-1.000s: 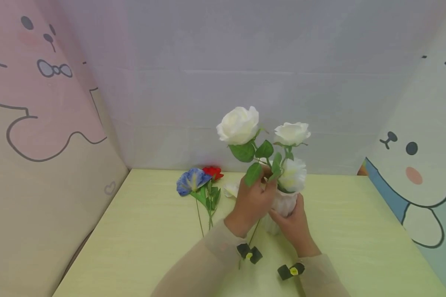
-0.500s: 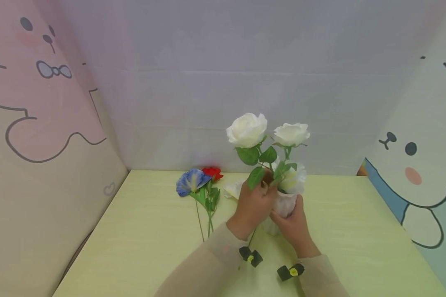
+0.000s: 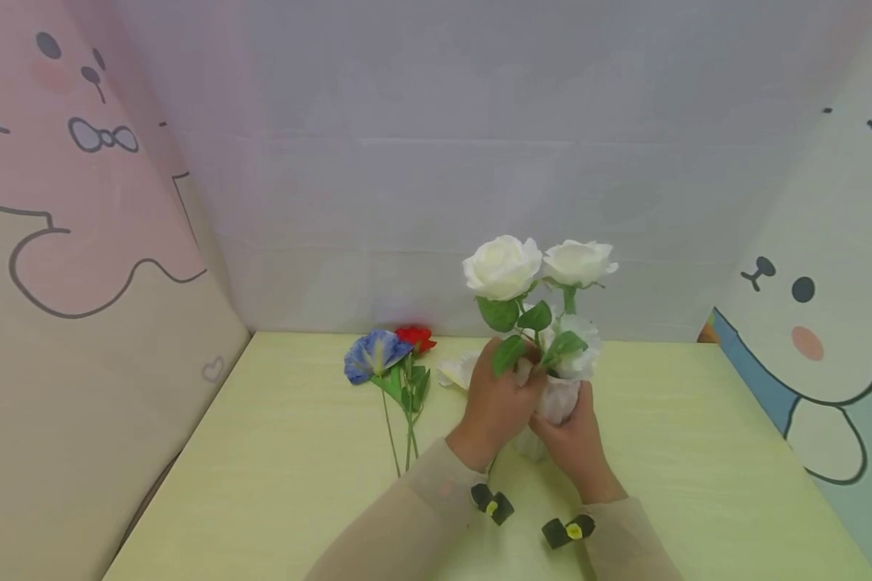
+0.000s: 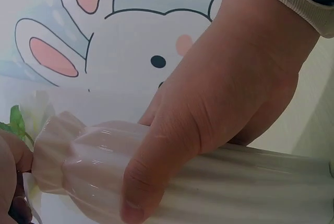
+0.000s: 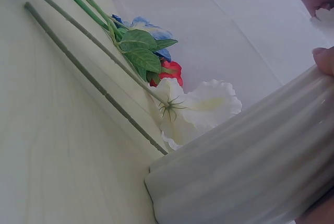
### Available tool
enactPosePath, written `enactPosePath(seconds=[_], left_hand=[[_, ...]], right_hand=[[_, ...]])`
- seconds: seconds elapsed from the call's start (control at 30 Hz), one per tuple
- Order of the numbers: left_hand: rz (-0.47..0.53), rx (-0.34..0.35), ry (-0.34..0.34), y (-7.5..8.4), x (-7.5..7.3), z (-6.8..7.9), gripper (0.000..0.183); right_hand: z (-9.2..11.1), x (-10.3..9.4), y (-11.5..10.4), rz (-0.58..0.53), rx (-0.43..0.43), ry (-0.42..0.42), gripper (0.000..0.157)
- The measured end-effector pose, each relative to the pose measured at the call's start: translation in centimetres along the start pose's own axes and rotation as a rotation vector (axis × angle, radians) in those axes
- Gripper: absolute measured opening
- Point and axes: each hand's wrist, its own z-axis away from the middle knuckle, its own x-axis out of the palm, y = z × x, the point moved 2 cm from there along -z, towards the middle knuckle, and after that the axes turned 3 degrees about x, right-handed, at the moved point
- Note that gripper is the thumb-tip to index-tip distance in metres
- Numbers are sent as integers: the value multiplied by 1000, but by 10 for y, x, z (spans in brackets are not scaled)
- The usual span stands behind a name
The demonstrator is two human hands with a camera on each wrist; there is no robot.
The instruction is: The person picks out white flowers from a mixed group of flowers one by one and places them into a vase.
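Observation:
Pinched in my left hand (image 3: 500, 399), a white artificial rose (image 3: 503, 269) has its leafy stem at the mouth of a white ribbed vase (image 4: 245, 187). My right hand (image 3: 576, 440) grips the vase around its body; the left wrist view shows its thumb (image 4: 138, 198) across the ribs. Another white rose (image 3: 580, 264) and a ruffled white flower (image 3: 583, 347) stand in the vase. Fingers of the left hand (image 4: 11, 177) show at the rim in the left wrist view. The lower end of the held stem is hidden.
Left of the vase lie a blue flower (image 3: 378, 355), a red flower (image 3: 415, 339) and a white ruffled flower (image 5: 201, 106). A bare stem (image 5: 94, 80) lies by the vase base. Printed cloth walls enclose the pale yellow table (image 3: 262, 484) at the back and sides.
The white rose in my left hand has moved right and down, closer to the other white rose. My right hand has stayed on the vase.

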Motion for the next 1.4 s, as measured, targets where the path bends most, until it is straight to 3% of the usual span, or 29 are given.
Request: enactPosePath(seconds=[0.2, 0.37, 0.73, 0.93, 1.07, 1.3, 1.4], left_hand=[[32, -29, -9, -2, 0, 1, 5], [122, -110, 10, -4, -5, 2, 6], [368, -179, -2, -7, -11, -11, 12], [422, -244, 25, -4, -11, -10, 10], [403, -205, 60, -2, -8, -7, 15], [300, -134, 86, 0, -6, -1, 15], [269, -97, 88, 1, -7, 0, 15]], right_hand=[[1, -1, 1, 13, -8, -1, 73], [1, 0, 2, 18, 3, 13, 79], [0, 1, 2, -2, 0, 34, 79], [1, 2, -1, -11, -8, 40, 77], [1, 2, 3, -32, -5, 41, 78], [-8, 2, 44, -43, -17, 19, 87], [-8, 2, 44, -16, -11, 12, 85]])
